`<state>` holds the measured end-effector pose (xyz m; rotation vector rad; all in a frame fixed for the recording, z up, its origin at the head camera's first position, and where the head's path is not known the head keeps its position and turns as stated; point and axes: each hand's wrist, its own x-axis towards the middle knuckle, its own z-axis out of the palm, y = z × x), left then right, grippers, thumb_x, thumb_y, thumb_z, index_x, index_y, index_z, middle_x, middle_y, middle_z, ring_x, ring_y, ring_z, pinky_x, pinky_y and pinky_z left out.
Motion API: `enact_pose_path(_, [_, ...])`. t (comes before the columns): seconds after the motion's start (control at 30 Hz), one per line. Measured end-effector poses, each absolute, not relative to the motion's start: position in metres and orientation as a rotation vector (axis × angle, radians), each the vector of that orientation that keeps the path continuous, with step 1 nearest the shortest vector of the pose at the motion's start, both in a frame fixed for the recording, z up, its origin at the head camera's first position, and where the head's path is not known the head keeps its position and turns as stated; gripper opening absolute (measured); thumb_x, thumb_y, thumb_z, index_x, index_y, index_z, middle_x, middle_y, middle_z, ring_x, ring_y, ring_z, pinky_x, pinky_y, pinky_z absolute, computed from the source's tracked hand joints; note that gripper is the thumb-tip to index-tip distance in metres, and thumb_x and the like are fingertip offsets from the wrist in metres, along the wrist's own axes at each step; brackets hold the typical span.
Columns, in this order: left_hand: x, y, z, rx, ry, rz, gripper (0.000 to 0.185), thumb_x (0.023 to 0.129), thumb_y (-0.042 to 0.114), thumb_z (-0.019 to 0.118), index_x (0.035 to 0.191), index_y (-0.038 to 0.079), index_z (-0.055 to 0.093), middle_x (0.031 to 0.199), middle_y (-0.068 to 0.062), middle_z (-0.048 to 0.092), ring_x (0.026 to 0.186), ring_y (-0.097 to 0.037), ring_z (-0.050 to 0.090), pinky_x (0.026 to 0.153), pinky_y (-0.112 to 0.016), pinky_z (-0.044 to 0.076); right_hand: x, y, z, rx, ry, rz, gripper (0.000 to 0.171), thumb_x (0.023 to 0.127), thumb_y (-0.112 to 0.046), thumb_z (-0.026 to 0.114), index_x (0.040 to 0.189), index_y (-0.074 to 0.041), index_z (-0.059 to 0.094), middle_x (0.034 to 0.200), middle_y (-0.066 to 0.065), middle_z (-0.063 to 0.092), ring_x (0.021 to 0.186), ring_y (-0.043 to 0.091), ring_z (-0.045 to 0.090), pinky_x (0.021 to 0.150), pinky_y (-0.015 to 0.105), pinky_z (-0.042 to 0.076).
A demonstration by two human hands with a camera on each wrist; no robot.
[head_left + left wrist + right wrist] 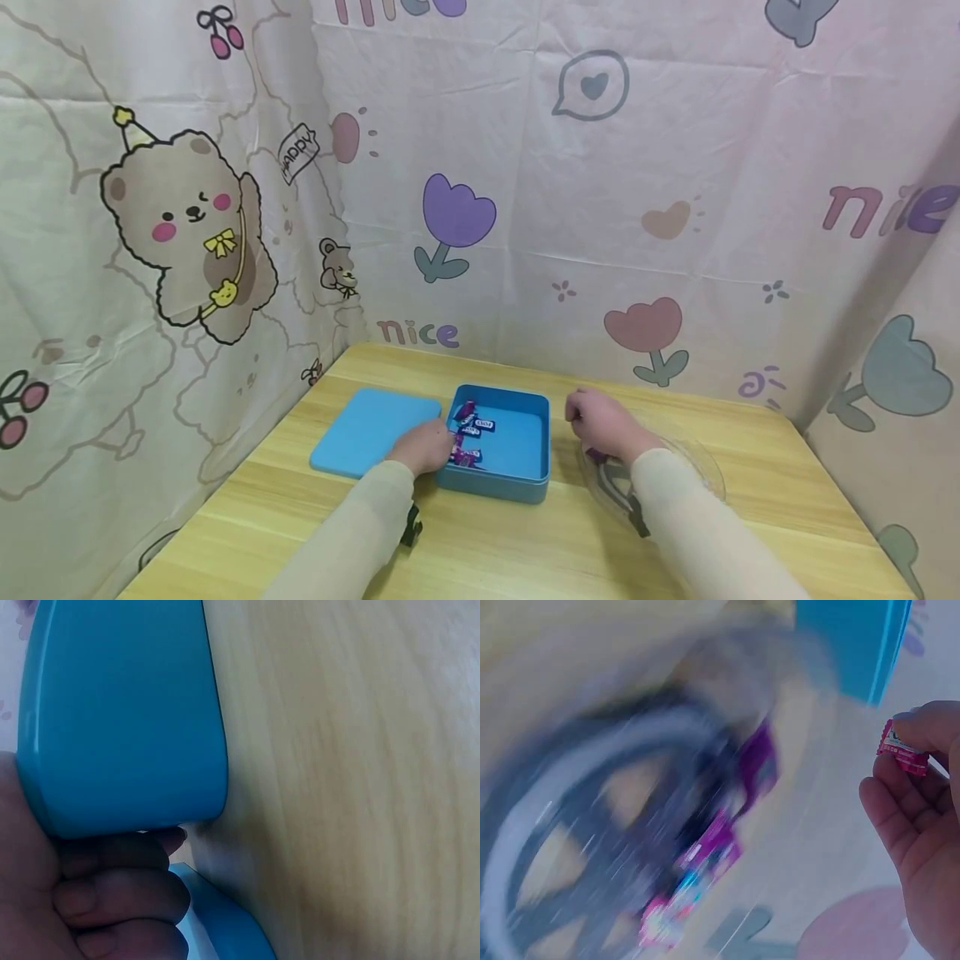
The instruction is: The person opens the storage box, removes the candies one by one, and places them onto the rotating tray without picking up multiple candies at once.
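Note:
My left hand (423, 446) grips the left wall of an open blue box (491, 485); in the left wrist view its fingers curl against the box's side. Inside the box, several purple wrapped candies (471, 429) lie toward the left. Right of the box, my right hand (603, 423) is raised above the near-left edge of a clear round tray (708, 468). Between thumb and fingers it pinches a pink-red wrapped candy (902, 750), seen in the right wrist view. Purple candies (712, 855) lie on the tray, blurred, beside a dark wheel-like spoked thing (607, 825).
A flat blue lid (375, 429) lies on the wooden table (517, 550) left of the box. Patterned cloth (540, 208) hangs behind the table and along both sides. My right forearm covers part of the tray.

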<state>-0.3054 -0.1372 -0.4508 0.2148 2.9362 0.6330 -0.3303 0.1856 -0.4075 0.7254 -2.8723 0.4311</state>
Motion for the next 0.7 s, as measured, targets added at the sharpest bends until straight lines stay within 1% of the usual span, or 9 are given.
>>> enact_pose_path(0.17, [-0.304, -0.137, -0.450, 0.205, 2.927, 0.654, 0.029, 0.106, 0.020, 0.044, 0.094, 0.006, 0.067, 0.102, -0.007, 0.064, 0.081, -0.024, 0.054, 0.088, -0.049, 0.050, -0.324, 0.225, -0.412, 0.705, -2.830, 0.412, 0.018, 0.077, 0.004, 0.065, 0.082, -0.013, 0.062, 0.083, -0.003, 0.051, 0.075, 0.015, 0.052, 0.072, 0.040, 0.050])
enact_pose_path(0.3, [-0.304, -0.137, -0.450, 0.216, 2.927, 0.663, 0.030, 0.106, 0.020, 0.044, 0.091, 0.007, 0.066, 0.103, -0.007, 0.065, 0.081, -0.023, 0.054, 0.088, -0.049, 0.050, -0.318, 0.253, -0.415, 0.651, -2.848, 0.419, 0.016, 0.079, 0.004, 0.066, 0.081, -0.012, 0.062, 0.082, -0.002, 0.050, 0.074, 0.016, 0.051, 0.070, 0.040, 0.050])
enact_pose_path(0.5, [-0.302, -0.138, -0.450, 0.239, 2.929, 0.658, 0.032, 0.106, 0.019, 0.042, 0.083, 0.010, 0.062, 0.091, -0.005, 0.061, 0.076, -0.022, 0.053, 0.081, -0.045, 0.050, -0.308, 0.290, -0.423, 0.525, -2.926, 0.422, 0.016, 0.079, 0.002, 0.068, 0.080, -0.012, 0.061, 0.080, -0.001, 0.050, 0.072, 0.016, 0.050, 0.066, 0.038, 0.049])
enact_pose_path(0.7, [-0.302, -0.138, -0.448, 0.230, 2.919, 0.653, 0.031, 0.106, 0.020, 0.042, 0.083, 0.011, 0.060, 0.089, -0.004, 0.060, 0.076, -0.022, 0.053, 0.080, -0.045, 0.050, -0.302, 0.317, -0.433, 0.405, -2.985, 0.396, 0.014, 0.080, -0.003, 0.072, 0.083, -0.013, 0.062, 0.081, 0.000, 0.052, 0.072, 0.017, 0.051, 0.066, 0.040, 0.050])
